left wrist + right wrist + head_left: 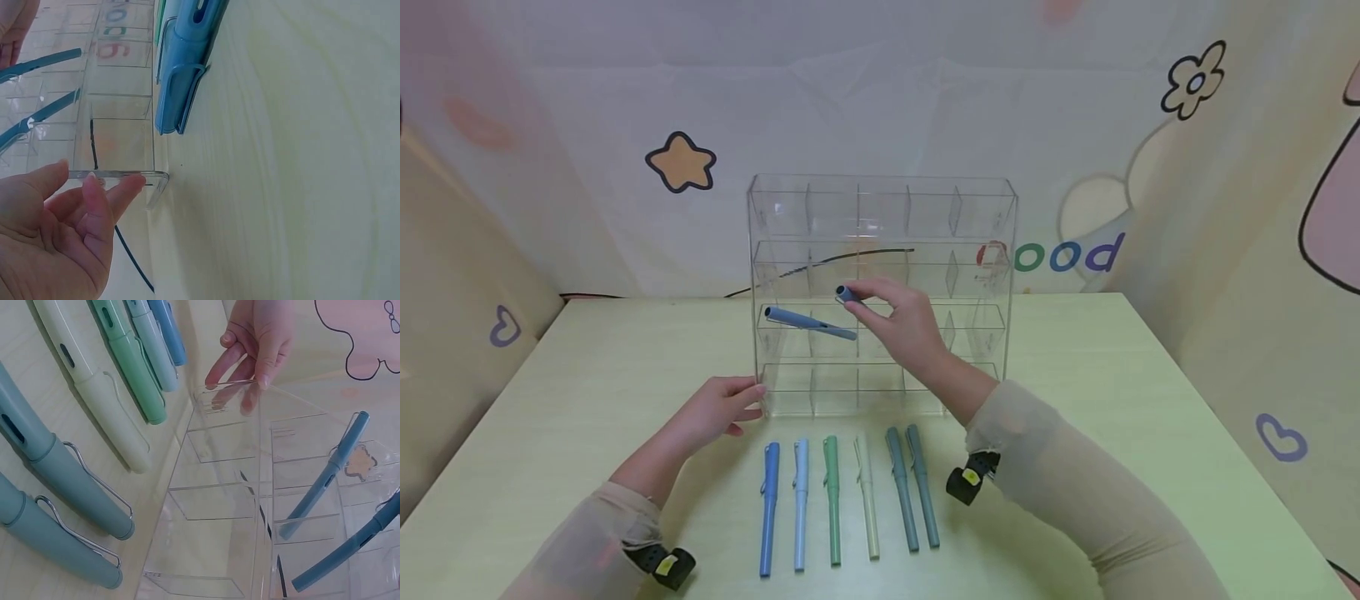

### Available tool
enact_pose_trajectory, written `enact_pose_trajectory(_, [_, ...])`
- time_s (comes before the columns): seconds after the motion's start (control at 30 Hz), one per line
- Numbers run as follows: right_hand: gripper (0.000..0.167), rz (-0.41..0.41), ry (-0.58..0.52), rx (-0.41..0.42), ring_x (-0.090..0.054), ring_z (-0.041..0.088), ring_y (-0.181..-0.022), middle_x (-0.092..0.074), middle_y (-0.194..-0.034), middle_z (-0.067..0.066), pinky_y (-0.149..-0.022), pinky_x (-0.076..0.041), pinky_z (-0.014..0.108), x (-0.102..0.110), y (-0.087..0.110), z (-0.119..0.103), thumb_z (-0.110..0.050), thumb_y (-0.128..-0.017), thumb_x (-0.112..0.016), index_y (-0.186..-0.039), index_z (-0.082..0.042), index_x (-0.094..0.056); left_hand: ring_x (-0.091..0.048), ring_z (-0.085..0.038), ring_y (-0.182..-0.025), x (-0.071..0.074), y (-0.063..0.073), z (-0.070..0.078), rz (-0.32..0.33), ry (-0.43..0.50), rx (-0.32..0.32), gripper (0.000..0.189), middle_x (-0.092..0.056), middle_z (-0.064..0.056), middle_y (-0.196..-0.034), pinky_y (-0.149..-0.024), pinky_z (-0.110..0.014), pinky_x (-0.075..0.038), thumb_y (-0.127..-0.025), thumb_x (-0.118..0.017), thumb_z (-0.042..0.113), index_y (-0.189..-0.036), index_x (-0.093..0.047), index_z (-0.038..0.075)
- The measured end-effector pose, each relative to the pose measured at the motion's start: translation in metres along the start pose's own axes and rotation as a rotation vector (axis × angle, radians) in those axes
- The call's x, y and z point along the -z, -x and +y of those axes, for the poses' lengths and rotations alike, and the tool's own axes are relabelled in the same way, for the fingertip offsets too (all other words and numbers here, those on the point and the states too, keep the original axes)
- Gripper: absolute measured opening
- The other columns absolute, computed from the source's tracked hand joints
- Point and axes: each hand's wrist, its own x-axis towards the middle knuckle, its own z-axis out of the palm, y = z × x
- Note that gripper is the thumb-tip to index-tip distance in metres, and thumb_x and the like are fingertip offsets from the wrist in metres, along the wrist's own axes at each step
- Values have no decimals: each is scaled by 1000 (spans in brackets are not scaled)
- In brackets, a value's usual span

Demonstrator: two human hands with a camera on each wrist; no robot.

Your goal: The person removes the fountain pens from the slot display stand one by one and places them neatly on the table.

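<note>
A clear acrylic display rack (880, 390) with rows of small compartments stands on the table. My left hand (722, 408) grips its lower left side edge, thumb and fingers on the panel (119, 174). A grey-blue capped pen (808, 323) lies slanted in a left compartment of the second row up. Just above and right of it, my right hand (906, 321) pinches another grey-blue pen (847, 293) between thumb and fingers, in front of the rack. Most of this pen is hidden by the hand in the head view; in the right wrist view its body (350, 553) slants across the compartments.
Several capped pens lie side by side before the rack: a dark blue pen (769, 508), a light blue pen (801, 504), a green pen (832, 500), a pale green pen (867, 500) and two grey-teal pens (922, 487). A printed backdrop (880, 100) hangs behind.
</note>
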Motion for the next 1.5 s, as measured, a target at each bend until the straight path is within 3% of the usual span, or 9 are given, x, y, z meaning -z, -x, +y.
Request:
enact_pose_trajectory(0.23, [20, 75, -49, 143, -62, 16, -93, -68, -96, 9, -83, -49, 29, 10, 0, -6, -3, -83, -68, -103, 1, -69, -56, -33, -113, 1, 1, -1, -1, 8, -6, 54, -44, -26, -136, -74, -35, -52, -99, -46, 31, -138, -39, -6])
enact_pose_trajectory(0.4, [23, 137, -109, 162, -61, 17, -94, -68, -98, 9, -85, -47, 31, 21, 1, -14, -2, -83, -68, -106, 0, -68, -56, -32, -112, 1, -1, -3, 0, 12, -2, 55, -44, -25, -136, -73, -35, -52, -98, -47, 33, -138, -40, -5])
enact_pose_trajectory(0.57, [23, 130, -166, 125, -60, 15, -96, -67, -100, 8, -82, -50, 31, 31, 3, -24, -3, -85, -67, -108, -1, -67, -56, -32, -112, 3, -1, -4, 1, 18, 5, 54, -44, -25, -136, -73, -34, -52, -98, -47, 32, -138, -40, -5])
enact_pose_trajectory(0.8, [22, 98, -156, 91, -59, 15, -98, -66, -100, 9, -91, -44, 35, 36, 13, -26, -1, -85, -66, -107, 0, -67, -55, -33, -113, 2, 1, -2, -8, 22, -4, 54, -41, -27, -137, -73, -35, -52, -99, -45, 30, -138, -38, -7])
enact_pose_trajectory(1.1, [22, 89, -151, 23, -59, 13, -97, -67, -99, 6, -85, -48, 30, 45, 27, -26, -2, -84, -67, -106, -1, -68, -55, -33, -113, 1, 0, -2, -5, 24, 14, 53, -43, -26, -136, -73, -35, -52, -99, -45, 29, -138, -38, -6])
enact_pose_trajectory(1.23, [23, 85, -147, -38, -59, 13, -98, -67, -101, 6, -83, -49, 28, 52, 35, -25, -3, -85, -67, -108, -2, -67, -55, -33, -113, 1, -1, -2, -5, 28, 13, 53, -43, -26, -136, -73, -36, -52, -99, -45, 30, -138, -38, -6])
enact_pose_trajectory(1.5, [25, 58, -117, -171, -57, 13, -99, -66, -102, 7, -90, -44, 29, 64, 55, -20, -5, -85, -67, -110, -2, -66, -56, -34, -112, 1, 0, 0, -3, 20, 11, 54, -44, -26, -135, -74, -36, -52, -99, -46, 32, -138, -39, -5])
